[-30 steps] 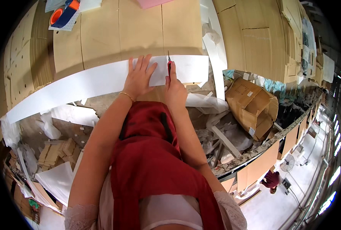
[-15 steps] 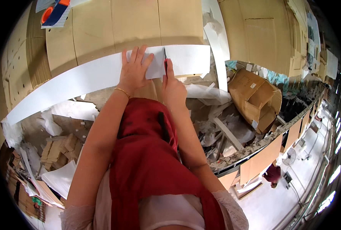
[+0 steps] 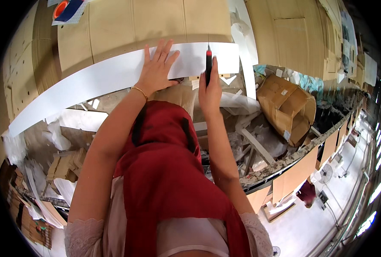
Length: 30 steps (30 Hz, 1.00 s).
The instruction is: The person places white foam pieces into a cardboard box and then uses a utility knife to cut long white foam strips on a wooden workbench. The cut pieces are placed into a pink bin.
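Note:
A long white strip of board lies along the near edge of a cardboard-covered table. My left hand rests on the strip with its fingers spread flat, the thumb out over the near edge. To its right, my right hand is closed around a black-and-red utility knife, its thin blade pointing away from me. The blade tip reaches past the strip's far edge, over the brown cardboard. Whether the blade touches the strip, I cannot tell.
A roll of orange-cored blue tape lies at the far left. An open cardboard box sits among scraps on the right. Clear plastic and cardboard pieces lie below at the left. A person in dark red is far off at the right.
My right hand has moved right with the knife, which now shows more fully. The left hand has shifted slightly right and away from me, its fingers spread wider.

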Each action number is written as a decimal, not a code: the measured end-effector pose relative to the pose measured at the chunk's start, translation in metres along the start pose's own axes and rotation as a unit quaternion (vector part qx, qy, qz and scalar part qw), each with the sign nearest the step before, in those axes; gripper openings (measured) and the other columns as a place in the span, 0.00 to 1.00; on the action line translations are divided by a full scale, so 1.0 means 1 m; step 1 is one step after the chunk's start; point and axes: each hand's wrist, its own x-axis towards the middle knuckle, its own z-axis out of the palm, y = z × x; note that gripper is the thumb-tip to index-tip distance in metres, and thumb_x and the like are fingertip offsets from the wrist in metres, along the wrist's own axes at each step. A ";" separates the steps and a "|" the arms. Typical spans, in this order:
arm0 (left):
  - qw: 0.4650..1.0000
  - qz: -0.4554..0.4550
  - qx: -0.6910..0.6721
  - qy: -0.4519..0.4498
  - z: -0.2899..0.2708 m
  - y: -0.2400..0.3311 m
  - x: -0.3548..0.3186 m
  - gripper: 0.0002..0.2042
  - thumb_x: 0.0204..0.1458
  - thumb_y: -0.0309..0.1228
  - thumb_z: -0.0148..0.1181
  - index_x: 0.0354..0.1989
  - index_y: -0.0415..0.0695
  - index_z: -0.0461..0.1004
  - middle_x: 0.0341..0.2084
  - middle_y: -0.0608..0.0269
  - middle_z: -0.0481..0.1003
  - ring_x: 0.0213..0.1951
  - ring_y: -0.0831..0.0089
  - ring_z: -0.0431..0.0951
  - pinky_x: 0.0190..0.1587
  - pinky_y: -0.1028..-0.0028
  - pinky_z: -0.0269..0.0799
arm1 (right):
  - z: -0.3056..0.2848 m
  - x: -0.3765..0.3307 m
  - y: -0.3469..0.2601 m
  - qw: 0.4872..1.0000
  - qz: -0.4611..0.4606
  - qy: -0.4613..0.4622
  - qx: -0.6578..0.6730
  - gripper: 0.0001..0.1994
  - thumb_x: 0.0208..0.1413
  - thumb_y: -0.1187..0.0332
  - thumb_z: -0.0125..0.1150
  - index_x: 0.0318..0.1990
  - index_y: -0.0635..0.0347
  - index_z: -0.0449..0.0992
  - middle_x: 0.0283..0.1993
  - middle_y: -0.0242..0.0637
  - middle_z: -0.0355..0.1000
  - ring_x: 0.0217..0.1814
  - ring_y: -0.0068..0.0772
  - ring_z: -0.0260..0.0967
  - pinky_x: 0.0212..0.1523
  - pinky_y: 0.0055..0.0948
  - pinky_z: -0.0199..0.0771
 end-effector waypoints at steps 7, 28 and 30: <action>0.984 -0.136 0.079 -0.077 -0.042 -0.064 -0.053 0.63 0.20 0.62 0.66 0.67 0.43 0.41 0.67 0.54 0.40 0.68 0.59 0.40 0.61 0.39 0.32 | 0.027 0.024 0.029 0.995 -0.059 0.022 -0.082 0.27 0.56 0.73 0.49 0.64 0.55 0.52 0.49 0.50 0.67 0.50 0.54 0.65 0.46 0.44 0.67; 0.974 -0.157 0.140 -0.089 -0.026 -0.081 -0.064 0.57 0.28 0.52 0.66 0.67 0.43 0.40 0.63 0.57 0.48 0.65 0.59 0.48 0.59 0.40 0.39 | 0.123 -0.038 -0.107 0.964 -0.027 -0.180 -0.195 0.30 0.56 0.72 0.48 0.66 0.53 0.47 0.24 0.48 0.70 0.25 0.49 0.70 0.25 0.44 0.69; 0.968 -0.164 0.161 -0.099 -0.024 -0.078 -0.064 0.57 0.29 0.52 0.66 0.67 0.44 0.39 0.63 0.57 0.48 0.64 0.59 0.48 0.59 0.40 0.39 | 0.125 -0.037 -0.103 0.965 -0.035 -0.173 -0.195 0.30 0.56 0.72 0.48 0.66 0.53 0.47 0.24 0.48 0.70 0.25 0.48 0.70 0.25 0.43 0.69</action>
